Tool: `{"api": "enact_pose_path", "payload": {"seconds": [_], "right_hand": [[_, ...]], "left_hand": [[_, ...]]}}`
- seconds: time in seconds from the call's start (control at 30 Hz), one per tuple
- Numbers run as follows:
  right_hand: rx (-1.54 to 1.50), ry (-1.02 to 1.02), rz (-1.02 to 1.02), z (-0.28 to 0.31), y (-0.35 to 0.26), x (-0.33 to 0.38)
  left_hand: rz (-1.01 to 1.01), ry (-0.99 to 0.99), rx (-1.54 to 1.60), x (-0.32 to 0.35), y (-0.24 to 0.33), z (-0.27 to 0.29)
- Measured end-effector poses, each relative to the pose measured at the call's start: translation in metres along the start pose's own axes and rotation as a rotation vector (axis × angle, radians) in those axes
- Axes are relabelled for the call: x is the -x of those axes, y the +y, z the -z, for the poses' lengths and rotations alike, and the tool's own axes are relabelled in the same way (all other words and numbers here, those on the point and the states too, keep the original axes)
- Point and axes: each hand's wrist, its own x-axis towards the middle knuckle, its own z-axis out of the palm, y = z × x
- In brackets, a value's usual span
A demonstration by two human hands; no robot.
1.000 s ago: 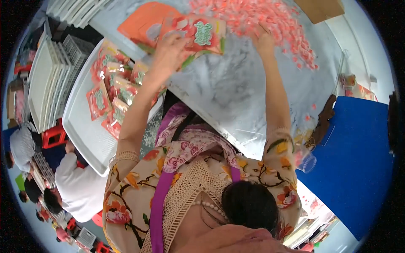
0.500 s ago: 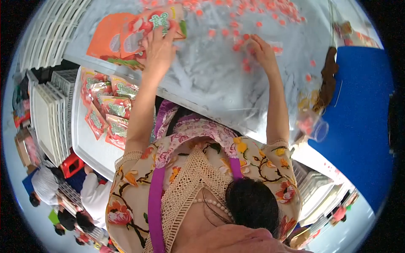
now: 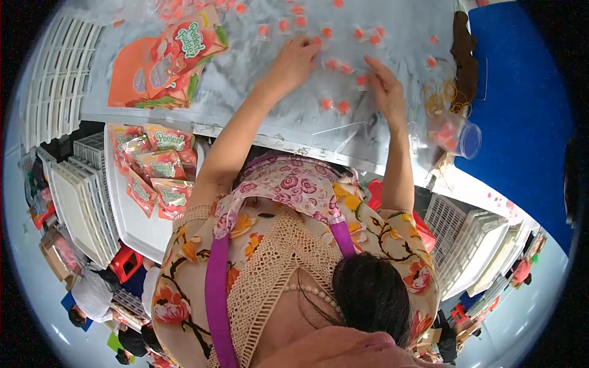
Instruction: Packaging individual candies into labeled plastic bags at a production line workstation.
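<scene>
Both arms stretch out over the grey bench [image 3: 257, 92], and the work is all in the scatter of small orange sweets in clear wrappers [image 3: 334, 64] lying loose across its far side. The left hand [image 3: 293, 61] lies palm down among them, fingers spread flat, fingertips touching a wrapped piece near the top of the scatter; its grip is open, nothing closed in it. The right hand [image 3: 386, 89] sits just beside, fingers extended and pointing in toward the left one, index finger on or right at a sweet; whether it has pinched that piece cannot be told from here. Two more wrapped sweets [image 3: 334, 105] lie between the wrists, close to the bench edge. Off to the right stands a tipped clear plastic cup [image 3: 457, 136] with a few orange pieces inside, rubber bands [image 3: 438, 95] near it. Far left on the bench lies a stack of orange printed pouches [image 3: 162, 64], and below the bench edge a white tray [image 3: 132, 227] carries more filled pouches [image 3: 156, 175] of the same kind.
</scene>
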Motion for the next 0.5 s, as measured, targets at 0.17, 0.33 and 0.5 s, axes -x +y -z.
{"api": "enact_pose_path", "payload": {"seconds": [0.17, 0.33, 0.5], "right_hand": [[0.303, -0.03, 0.354, -0.027, 0.001, -0.008], [0.361, -0.207, 0.383, -0.036, 0.0, -0.004], [-0.066, -0.199, 0.103, -0.026, -0.006, 0.014]], "left_hand": [[-0.018, -0.071, 0.1, 0.013, 0.005, 0.001], [-0.028, -0.229, 0.111, 0.025, 0.007, 0.007], [0.24, -0.417, 0.304, 0.024, 0.008, 0.029]]}}
